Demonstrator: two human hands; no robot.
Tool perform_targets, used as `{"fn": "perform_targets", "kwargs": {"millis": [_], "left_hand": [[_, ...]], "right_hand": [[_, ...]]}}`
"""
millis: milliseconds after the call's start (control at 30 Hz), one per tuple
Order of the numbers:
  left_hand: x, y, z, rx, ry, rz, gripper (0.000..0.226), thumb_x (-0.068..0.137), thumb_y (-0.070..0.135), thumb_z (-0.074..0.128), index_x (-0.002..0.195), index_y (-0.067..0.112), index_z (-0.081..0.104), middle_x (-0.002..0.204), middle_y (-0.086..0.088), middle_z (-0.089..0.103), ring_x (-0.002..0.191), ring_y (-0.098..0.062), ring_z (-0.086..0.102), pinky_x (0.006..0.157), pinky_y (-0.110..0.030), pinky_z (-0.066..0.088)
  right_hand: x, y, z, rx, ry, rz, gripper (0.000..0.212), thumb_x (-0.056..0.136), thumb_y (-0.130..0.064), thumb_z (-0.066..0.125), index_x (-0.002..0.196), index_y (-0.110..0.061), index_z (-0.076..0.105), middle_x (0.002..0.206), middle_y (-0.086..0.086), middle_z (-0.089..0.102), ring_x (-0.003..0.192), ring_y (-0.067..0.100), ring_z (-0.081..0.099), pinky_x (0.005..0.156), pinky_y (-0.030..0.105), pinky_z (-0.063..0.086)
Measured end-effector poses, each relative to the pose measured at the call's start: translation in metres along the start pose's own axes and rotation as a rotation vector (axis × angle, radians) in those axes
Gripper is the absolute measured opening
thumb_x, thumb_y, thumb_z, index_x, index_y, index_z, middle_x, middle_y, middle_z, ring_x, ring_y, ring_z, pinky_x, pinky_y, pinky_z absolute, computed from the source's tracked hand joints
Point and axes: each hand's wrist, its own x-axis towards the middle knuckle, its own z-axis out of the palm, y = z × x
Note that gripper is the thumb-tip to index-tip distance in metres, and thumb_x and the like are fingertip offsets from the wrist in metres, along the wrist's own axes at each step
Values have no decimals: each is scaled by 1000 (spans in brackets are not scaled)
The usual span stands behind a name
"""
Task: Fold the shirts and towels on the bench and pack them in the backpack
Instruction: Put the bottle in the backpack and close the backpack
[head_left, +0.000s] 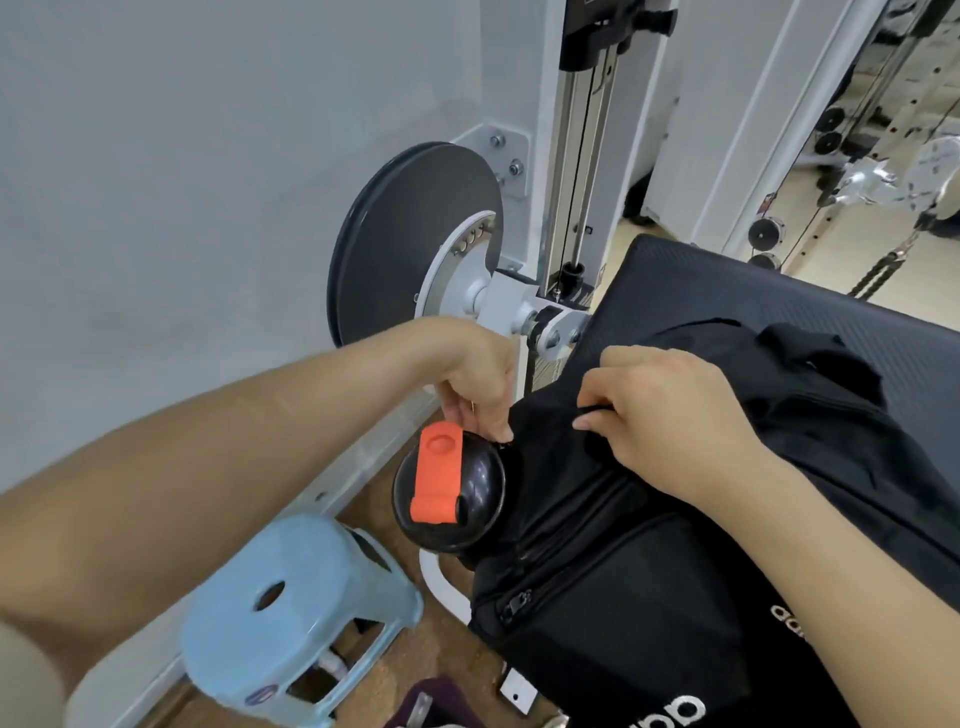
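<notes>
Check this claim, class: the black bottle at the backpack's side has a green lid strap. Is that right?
No. The head view shows the lid strap is orange, not green; the black bottle does sit at the backpack's side.

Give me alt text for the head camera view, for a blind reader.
Two bare hands work at a black backpack on a black padded bench: the left hand pinches its edge, the right hand grips its fabric. An orange-capped black bottle sticks out beside the left hand.
</notes>
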Motion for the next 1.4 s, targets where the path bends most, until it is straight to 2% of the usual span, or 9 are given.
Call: {"fn": "perform_targets", "kwargs": {"millis": [500, 633, 733, 833, 933, 1000, 1100, 1233, 1400], "left_hand": [[6, -12, 36, 394, -75, -187, 40, 88, 33, 69, 110, -1, 67, 105, -14, 72, 94, -26, 69, 75, -30, 55], [-13, -4, 32, 578, 250, 58, 36, 79, 25, 72, 112, 18, 62, 96, 0, 69, 90, -24, 62, 68, -32, 51], [-34, 14, 51, 88, 290, 314, 71, 76, 19, 71, 136, 30, 36, 105, 10, 59, 94, -4, 59, 78, -27, 52], [-24, 21, 86, 119, 412, 364, 111, 57, 49, 84, 146, 35, 18, 133, 9, 46, 122, -9, 45, 99, -33, 45], [-10, 22, 97, 83, 546, 268, 104, 63, 49, 82, 147, 36, 22, 134, 5, 49, 122, -20, 48, 95, -37, 45], [-7, 21, 98, 68, 675, 213, 76, 78, 41, 75, 142, 34, 35, 126, 5, 56, 115, -21, 54, 83, -31, 42], [3, 16, 108, 151, 802, 163, 45, 88, 37, 66, 129, 28, 48, 107, 2, 61, 104, -25, 59, 71, -31, 36], [15, -2, 124, 92, 879, 139, 29, 94, 27, 58, 122, 21, 53, 96, -4, 67, 93, -31, 61, 69, -35, 40], [1, -30, 138, -151, 964, 170, 17, 96, 23, 56, 108, 15, 48, 73, 5, 59, 82, -31, 60, 64, -34, 35]], "right_hand": [[-16, -16, 22, 148, 39, -82, 26, 59, -28, 91, 62, -24, 65, 60, -11, 54, 54, 14, 56, 49, 29, 41], [-12, -8, 16, 125, 63, -76, 28, 57, -31, 92, 65, -23, 66, 63, -10, 55, 58, 16, 59, 53, 27, 36], [-14, 0, 8, 130, 47, -66, 29, 53, -30, 93, 64, -24, 67, 62, -10, 55, 58, 16, 59, 54, 25, 31], [-21, 1, -9, 82, -68, -56, 16, 74, -28, 80, 86, -30, 71, 84, -13, 64, 79, 13, 62, 65, 28, 32], [-51, 25, -34, -3, -351, 175, 62, 87, -60, 53, 143, -41, 34, 155, -4, 25, 144, 18, 16, 105, 41, 26], [-84, 47, -57, -25, -583, 406, 101, 72, -84, 42, 150, -42, -6, 160, -5, -17, 147, 22, -20, 115, 47, 13], [-138, 68, -67, 201, -746, 707, 132, 44, -98, 36, 142, -42, -31, 158, -10, -24, 149, 17, -14, 117, 48, 16], [-174, 52, -47, 961, -505, 934, 121, 50, -64, 79, 149, -44, 13, 134, -32, 42, 122, -6, 49, 96, 15, 40], [-172, 23, -19, 989, 16, 933, 44, 73, -20, 83, 99, -44, 57, 88, -39, 65, 81, -20, 59, 71, 6, 48]]}}
